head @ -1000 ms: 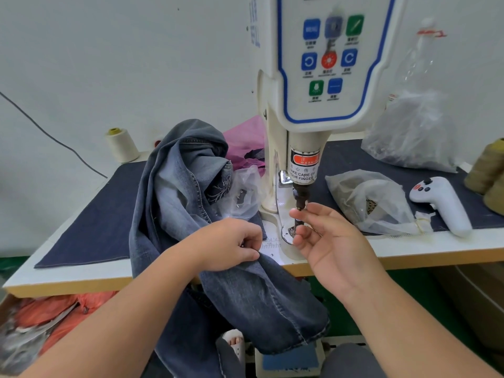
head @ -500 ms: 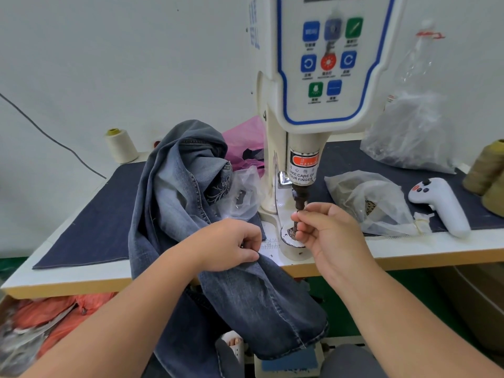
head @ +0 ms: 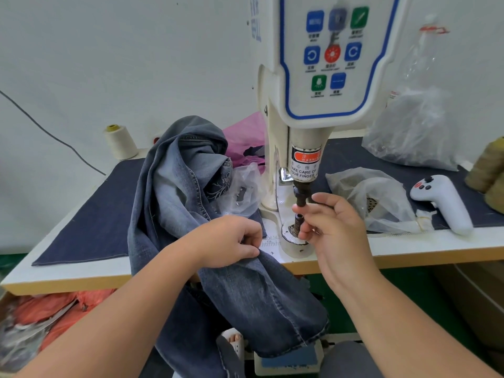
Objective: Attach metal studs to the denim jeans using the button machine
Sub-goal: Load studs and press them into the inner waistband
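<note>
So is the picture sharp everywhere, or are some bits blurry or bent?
Head view: soft, even light without hard shadows; the warning label reads clearly, but the middle top button on the control panel is smeared, the right hand at the punch looks slightly soft, and the table edge bows from the wide lens.

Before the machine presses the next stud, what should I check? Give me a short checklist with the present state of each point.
1. Right hand away from the punch: not ok, its fingertips are at the punch and the die.
2. Stud seated on the die: cannot tell, too small to see.
3. Jeans over the die: not ok, they lie to its left.
4. Left hand holding the jeans: ok, it grips the fabric.
5. Bag of studs within reach: ok, it lies beside the machine.
</note>
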Action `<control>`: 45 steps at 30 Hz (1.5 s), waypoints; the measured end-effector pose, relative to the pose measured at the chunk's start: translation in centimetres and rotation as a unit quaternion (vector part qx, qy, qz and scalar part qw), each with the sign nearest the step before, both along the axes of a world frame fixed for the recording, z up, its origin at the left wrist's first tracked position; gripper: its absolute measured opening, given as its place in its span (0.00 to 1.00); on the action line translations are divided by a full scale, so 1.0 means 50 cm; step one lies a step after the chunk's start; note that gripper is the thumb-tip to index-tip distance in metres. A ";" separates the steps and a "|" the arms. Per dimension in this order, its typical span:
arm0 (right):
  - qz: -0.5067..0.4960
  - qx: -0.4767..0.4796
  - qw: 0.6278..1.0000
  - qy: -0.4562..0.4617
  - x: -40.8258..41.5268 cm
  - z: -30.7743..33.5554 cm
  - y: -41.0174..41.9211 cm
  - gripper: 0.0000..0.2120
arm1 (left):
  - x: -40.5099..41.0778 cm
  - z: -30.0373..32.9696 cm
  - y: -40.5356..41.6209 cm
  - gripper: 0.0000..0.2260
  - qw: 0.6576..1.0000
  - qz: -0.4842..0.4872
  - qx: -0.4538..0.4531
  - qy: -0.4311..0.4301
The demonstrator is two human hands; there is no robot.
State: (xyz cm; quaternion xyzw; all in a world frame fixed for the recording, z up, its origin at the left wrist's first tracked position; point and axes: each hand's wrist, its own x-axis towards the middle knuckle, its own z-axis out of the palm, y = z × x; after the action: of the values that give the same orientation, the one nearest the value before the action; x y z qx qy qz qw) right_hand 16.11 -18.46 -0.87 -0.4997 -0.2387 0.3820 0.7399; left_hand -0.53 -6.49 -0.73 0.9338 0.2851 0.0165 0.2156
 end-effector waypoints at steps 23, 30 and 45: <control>-0.088 -0.263 0.744 -0.608 -0.034 -0.208 -0.115 0.36 | -0.007 0.047 0.091 0.11 0.927 0.310 0.112 -0.181; -0.084 -0.214 0.793 -0.565 0.034 -0.186 -0.092 0.12 | -0.019 0.053 0.071 0.07 0.929 0.328 0.104 -0.140; 0.014 -0.265 0.769 -0.582 -0.021 -0.123 -0.118 0.07 | -0.150 0.008 0.014 0.42 0.860 0.499 0.101 -0.035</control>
State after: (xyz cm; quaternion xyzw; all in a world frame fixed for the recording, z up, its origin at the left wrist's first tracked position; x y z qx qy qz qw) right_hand 15.06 -24.34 -7.00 -0.7990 -0.5200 0.0764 0.2922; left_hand -8.03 -5.77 -0.34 0.6817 0.7023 0.1829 0.0930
